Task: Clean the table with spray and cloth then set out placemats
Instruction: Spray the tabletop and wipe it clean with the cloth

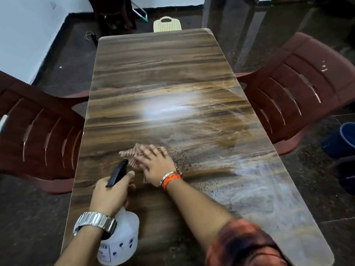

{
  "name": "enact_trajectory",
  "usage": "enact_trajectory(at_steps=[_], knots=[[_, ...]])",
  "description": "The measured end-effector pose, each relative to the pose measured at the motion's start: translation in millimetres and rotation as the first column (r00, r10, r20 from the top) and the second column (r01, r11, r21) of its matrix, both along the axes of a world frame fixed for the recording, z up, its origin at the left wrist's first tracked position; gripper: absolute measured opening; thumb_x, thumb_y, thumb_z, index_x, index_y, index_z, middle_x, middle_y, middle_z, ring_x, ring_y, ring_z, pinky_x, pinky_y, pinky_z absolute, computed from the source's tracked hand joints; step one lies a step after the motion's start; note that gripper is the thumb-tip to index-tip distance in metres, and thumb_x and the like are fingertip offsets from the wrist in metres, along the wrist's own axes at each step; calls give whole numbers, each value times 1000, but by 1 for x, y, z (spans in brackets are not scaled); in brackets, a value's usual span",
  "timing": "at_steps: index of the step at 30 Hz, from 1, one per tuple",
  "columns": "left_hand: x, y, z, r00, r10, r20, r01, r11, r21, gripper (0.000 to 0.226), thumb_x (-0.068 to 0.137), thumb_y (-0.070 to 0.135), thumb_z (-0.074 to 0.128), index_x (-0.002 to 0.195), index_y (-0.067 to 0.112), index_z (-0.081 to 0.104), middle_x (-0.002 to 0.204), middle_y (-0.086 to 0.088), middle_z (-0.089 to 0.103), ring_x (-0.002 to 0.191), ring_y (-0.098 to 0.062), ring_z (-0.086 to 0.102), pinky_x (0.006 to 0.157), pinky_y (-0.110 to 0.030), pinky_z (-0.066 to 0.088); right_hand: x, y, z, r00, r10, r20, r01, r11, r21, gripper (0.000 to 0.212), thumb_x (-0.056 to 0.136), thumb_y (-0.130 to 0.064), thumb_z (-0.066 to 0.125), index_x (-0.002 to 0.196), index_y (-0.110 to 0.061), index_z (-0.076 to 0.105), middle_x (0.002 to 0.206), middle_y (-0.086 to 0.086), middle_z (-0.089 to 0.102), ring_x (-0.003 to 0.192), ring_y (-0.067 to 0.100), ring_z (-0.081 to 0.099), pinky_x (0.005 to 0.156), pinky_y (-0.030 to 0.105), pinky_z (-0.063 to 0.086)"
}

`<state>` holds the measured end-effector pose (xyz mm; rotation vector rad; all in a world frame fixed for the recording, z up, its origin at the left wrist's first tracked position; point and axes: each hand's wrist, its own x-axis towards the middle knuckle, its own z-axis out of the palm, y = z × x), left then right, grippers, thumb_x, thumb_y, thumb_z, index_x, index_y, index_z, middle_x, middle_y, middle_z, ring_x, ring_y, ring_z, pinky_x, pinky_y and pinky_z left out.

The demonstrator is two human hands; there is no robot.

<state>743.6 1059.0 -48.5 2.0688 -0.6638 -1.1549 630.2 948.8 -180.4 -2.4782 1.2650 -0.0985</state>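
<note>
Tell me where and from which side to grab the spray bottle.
Take the spray bottle by its narrow neck under the black trigger head, coming from behind and above. The left hand already holds it there; the wide translucent body below looks too broad to wrap, and the nozzle points forward over the table.

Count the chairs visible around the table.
3: one maroon chair at the table's left, one maroon chair at its right, one cream chair at the far end. Others may sit outside view.
</note>
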Motion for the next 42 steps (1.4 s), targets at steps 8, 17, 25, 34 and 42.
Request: enact_trajectory(at_steps=[8,17,25,34,42], knots=[[-25,-29,-10,999,-32,3,32,999,17,26,90,34,73,83,8,74,74,-10,78,75,-46,69,64,-39,48,-243,-72,-16,661,-742,-108,738,670,-87,57,90,-43,30,147,-38,30,161,-5,14,144,29,19,114,56,14],[-44,-34,-2,1000,-7,-18,7,1000,27,25,92,29,71,88,5,73,77,-12,77,64,-31,60,59,-34,45,-254,-29,-6,621,-765,-171,767,638,-70,59,89,-39,29,148,-32,32,160,1,17,144,35,17,114,57,11],[-69,-26,2,998,-38,50,38,999,4,24,88,34,74,80,11,77,71,-5,78,80,-32,75,76,-42,55,-74,125,0,951,294,-91,-292,956,41,65,87,-52,41,147,-31,31,158,-6,20,147,26,8,117,54,3],[-83,7,4,1000,-14,1,14,1000,12,24,91,29,72,88,5,74,78,-12,78,54,-28,57,54,-33,46,-315,51,-9,713,-682,-161,681,729,-73,61,87,-48,19,147,-41,30,159,-5,21,144,25,20,115,54,15],[-90,49,7,999,20,-48,-20,1000,3,23,90,26,73,82,6,74,80,-15,77,71,-31,66,57,-34,46,-296,96,-7,639,-754,-154,760,650,-29,57,92,-38,28,149,-32,31,160,0,17,145,33,17,117,51,13]])
